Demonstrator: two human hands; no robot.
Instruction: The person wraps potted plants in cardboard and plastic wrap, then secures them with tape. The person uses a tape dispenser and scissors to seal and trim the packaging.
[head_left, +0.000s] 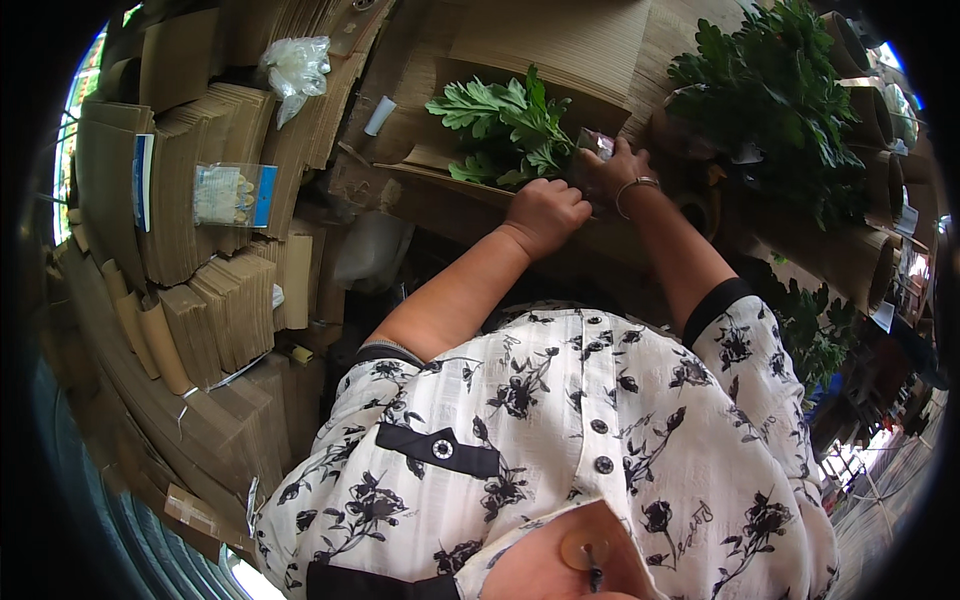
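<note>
A bunch of leafy green stems (517, 120), chrysanthemum-like in leaf, lies in an open, shallow cardboard box (442, 169). At its right end is a clear plastic wrapping (596, 141) with something dark pinkish inside. My right hand (621, 169), with a bracelet at the wrist, grips this wrapped end, thumb and fingers spread around it. Close beside it, my left hand (551, 216) is curled with its knuckles up at the box's near edge, just below the leaves. Whatever its fingers close on is hidden beneath them.
A larger heap of leafy stems (780, 112) lies to the right, beside several cardboard tubes (855, 262). Stacks of flat cardboard (217, 165) stand at left, with a crumpled plastic bag (296, 67) and a clear packet (234, 195) against them. A tape roll (697, 214) sits near my right forearm.
</note>
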